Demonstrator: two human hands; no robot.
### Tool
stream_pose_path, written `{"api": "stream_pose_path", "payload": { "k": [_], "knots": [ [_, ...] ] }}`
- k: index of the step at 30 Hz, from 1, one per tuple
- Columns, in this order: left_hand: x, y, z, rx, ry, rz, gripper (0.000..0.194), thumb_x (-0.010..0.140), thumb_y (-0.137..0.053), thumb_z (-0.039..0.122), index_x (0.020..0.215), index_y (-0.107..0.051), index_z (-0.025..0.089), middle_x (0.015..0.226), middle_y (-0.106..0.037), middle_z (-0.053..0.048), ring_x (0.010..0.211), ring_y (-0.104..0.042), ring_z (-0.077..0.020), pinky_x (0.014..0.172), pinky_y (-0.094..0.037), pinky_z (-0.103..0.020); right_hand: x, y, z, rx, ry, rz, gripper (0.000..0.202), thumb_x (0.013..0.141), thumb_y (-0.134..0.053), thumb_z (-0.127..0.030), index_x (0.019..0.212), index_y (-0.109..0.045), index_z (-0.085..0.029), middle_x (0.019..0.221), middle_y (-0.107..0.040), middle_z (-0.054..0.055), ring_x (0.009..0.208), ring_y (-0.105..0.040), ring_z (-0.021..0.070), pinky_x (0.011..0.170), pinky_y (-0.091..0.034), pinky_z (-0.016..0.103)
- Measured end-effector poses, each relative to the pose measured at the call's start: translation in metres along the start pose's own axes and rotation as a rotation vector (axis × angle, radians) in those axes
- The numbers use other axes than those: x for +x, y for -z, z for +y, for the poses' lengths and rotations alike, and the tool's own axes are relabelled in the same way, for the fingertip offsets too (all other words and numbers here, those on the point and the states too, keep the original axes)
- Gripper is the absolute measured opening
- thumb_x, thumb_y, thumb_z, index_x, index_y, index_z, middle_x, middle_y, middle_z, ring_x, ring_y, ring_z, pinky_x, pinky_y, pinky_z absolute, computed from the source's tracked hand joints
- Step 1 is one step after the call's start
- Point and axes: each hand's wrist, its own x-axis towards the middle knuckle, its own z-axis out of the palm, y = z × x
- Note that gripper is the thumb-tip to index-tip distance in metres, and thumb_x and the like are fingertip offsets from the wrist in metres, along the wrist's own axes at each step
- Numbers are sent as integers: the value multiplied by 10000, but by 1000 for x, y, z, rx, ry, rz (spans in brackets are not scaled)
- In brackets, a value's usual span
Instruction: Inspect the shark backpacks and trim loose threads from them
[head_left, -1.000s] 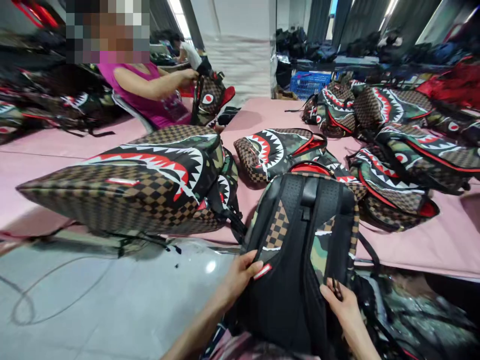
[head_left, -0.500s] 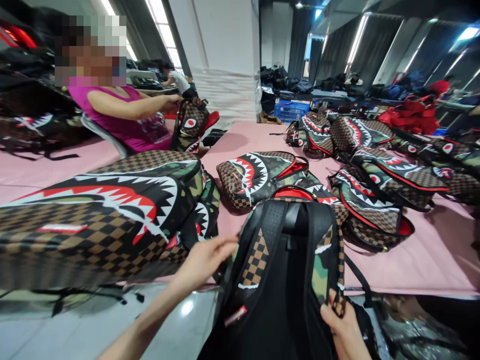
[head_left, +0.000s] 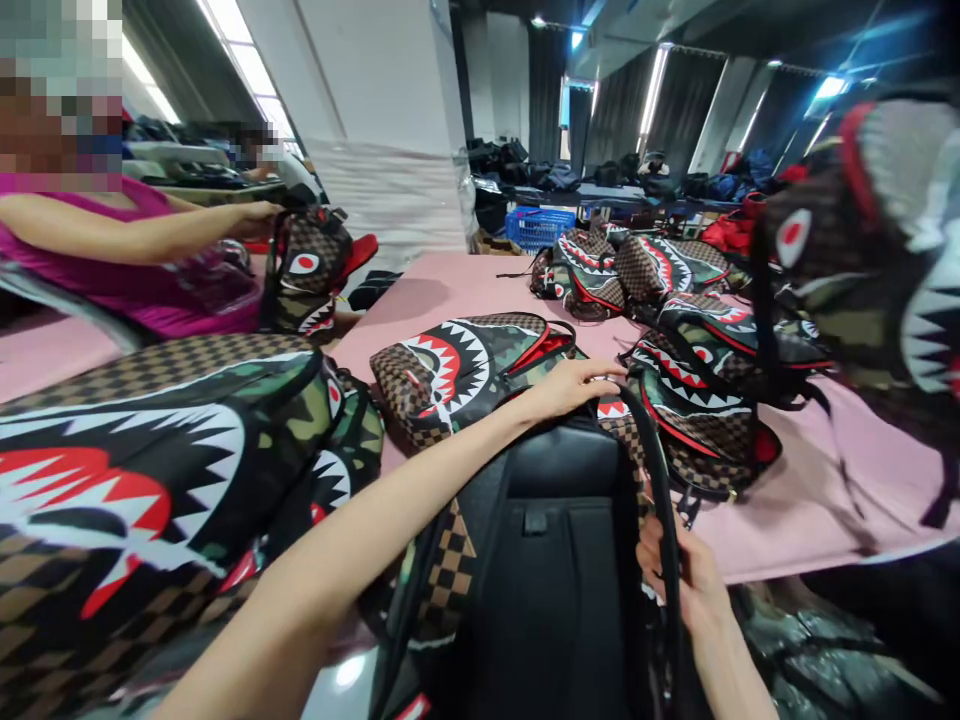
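Observation:
A backpack (head_left: 559,560) with a black padded back panel and brown-check and camouflage sides stands upright before me, its back toward me. My left hand (head_left: 574,388) reaches across its top, fingers closed at the upper right corner, where a black shoulder strap (head_left: 660,490) arcs down. The fingertips are partly hidden there. My right hand (head_left: 686,565) is lower on the right side, fingers curled around the bag's side edge behind the strap. Just beyond lies another shark-mouth backpack (head_left: 469,365) with a red-lined opening.
Large shark-print backpack (head_left: 150,480) fills the left of the pink table (head_left: 427,275). Several more backpacks (head_left: 697,390) lie at the right. A blurred backpack (head_left: 840,270) hangs raised at far right. A seated person (head_left: 172,260) handles a bag at left. A blue crate (head_left: 538,228) stands behind.
My left hand has moved from the backpack's left side to its upper right corner. My right hand stays at the right side. The view has shifted right, and a raised backpack has appeared there.

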Motion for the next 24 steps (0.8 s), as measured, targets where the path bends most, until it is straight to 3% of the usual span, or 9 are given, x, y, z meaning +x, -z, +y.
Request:
{"api": "stream_pose_path", "payload": {
  "k": [4, 6, 9, 13, 16, 19, 24],
  "knots": [
    [15, -10, 8, 34, -7, -216, 259, 789, -518, 344, 849, -677, 148, 840, -669, -1, 792, -580, -126, 754, -404, -198, 2, 6, 1, -6, -6, -36, 362, 604, -767, -215, 946, -647, -207, 517, -427, -88, 381, -217, 17, 339, -276, 114],
    [19, -12, 12, 66, 18, -246, 302, 774, -521, 393, 654, -621, 135, 624, -564, 31, 615, -490, -95, 603, -357, -195, -1, 9, -1, -77, 11, -34, 353, 613, -771, -278, 940, -664, -202, 504, -455, -81, 368, -226, 14, 332, -271, 116],
    [24, -13, 14, 64, 80, -211, 420, 732, -533, 472, 482, -463, 141, 489, -355, 55, 502, -315, -72, 493, -231, -220, -14, 15, -8, -304, 97, 42, 306, 700, -695, -439, 845, -695, -169, 518, -555, -28, 373, -364, 38, 375, -364, 155],
    [27, -17, 6, -43, 249, -164, 401, 671, -571, 462, 460, -434, 150, 481, -332, 52, 486, -269, -71, 480, -191, -236, -41, 18, -15, -583, 152, 119, 433, 709, -652, -529, 881, -703, -135, 770, -711, 99, 666, -641, 194, 605, -508, 280],
    [27, -21, -4, -158, 338, -106, 332, 633, -601, 424, 494, -496, 142, 499, -407, 38, 487, -310, -75, 481, -218, -234, -59, 22, -10, -585, 118, 204, 465, 678, -711, -461, 1023, -666, -153, 897, -719, 120, 824, -667, 245, 656, -515, 304],
    [27, -25, -8, -196, 359, -75, 305, 625, -616, 404, 500, -524, 140, 490, -429, 33, 480, -322, -76, 477, -224, -231, -75, 34, 0, -517, 91, 272, 474, 683, -710, -463, 1034, -662, -149, 949, -710, 129, 877, -662, 241, 650, -511, 278],
    [24, -30, -3, -196, 371, -45, 280, 622, -637, 372, 494, -565, 134, 475, -475, 24, 488, -365, -86, 493, -273, -225, -87, 45, 13, -432, 116, 286, 414, 694, -709, -445, 949, -684, -120, 866, -721, 121, 687, -667, 182, 524, -476, 215]
  ]
}}
